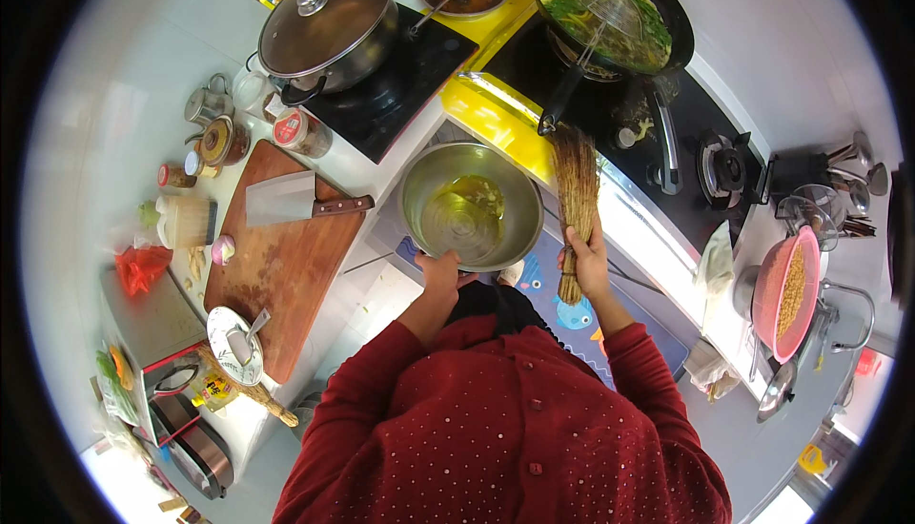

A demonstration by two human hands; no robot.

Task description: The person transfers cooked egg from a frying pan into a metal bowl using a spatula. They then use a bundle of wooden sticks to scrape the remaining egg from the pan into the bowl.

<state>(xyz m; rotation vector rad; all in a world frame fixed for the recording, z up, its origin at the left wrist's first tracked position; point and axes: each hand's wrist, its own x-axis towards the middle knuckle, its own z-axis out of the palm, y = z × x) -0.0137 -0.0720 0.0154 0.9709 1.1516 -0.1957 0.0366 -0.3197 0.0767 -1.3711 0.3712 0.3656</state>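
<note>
My left hand (pixel 443 272) grips the near rim of a wide stainless-steel basin (pixel 414 216), held in front of my body. A shallow yellowish liquid (pixel 468 213) with pale bits lies in its bottom. In my right hand (pixel 587 256) is a straw whisk brush (pixel 577 188), gripped near its bound end, bristles pointing away from me. The bristle tips are close to the stove's edge, by the handle of a wire skimmer (pixel 604 23). That skimmer rests across a black wok (pixel 683 23) holding greens in yellowish broth (pixel 557 5).
A cleaver (pixel 286 200) lies on a wooden cutting board (pixel 286 281) at the left, near a plate (pixel 232 374) with a spoon. A lidded pot (pixel 336 45) stands on the induction cooktop (pixel 407 102). At right are a gas burner (pixel 723 170), a pink colander (pixel 768 288) and a faucet (pixel 868 309).
</note>
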